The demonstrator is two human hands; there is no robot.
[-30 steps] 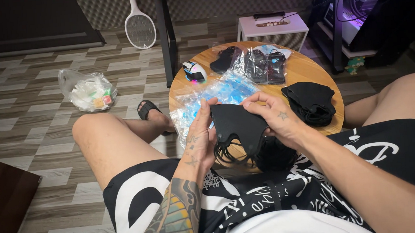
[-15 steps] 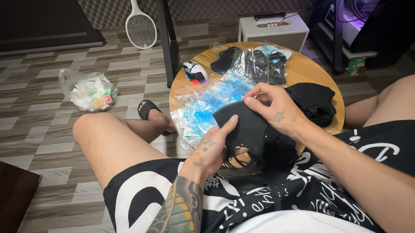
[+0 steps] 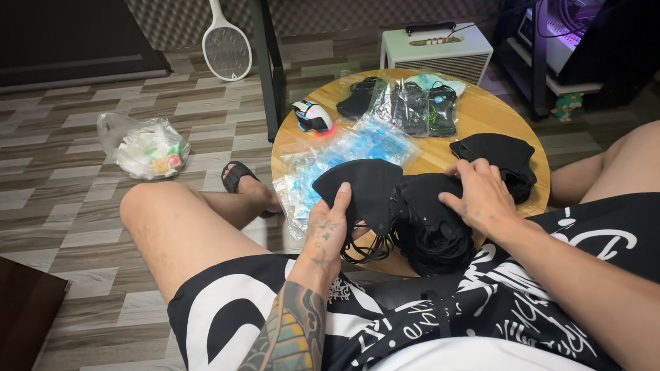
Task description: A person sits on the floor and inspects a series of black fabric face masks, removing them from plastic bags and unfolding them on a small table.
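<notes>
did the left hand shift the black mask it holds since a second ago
Yes. The left hand has drawn one black mask leftward off the black pile, toward the blue packets on the round table.

face mask (image 3: 365, 191): black
mask pile (image 3: 433, 221): black
plastic sleeves (image 3: 343, 157): clear, blue
round table (image 3: 488, 116): light wood
shorts (image 3: 447, 317): black, white print
floor (image 3: 57, 158): grey-brown striped tiles

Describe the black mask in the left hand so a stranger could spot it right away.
Find the round wooden table. At its near edge, the left hand holds one black mask, beside the blue packets. Unlike the heaped black masks under the right hand, it is single and spread flat.
</notes>
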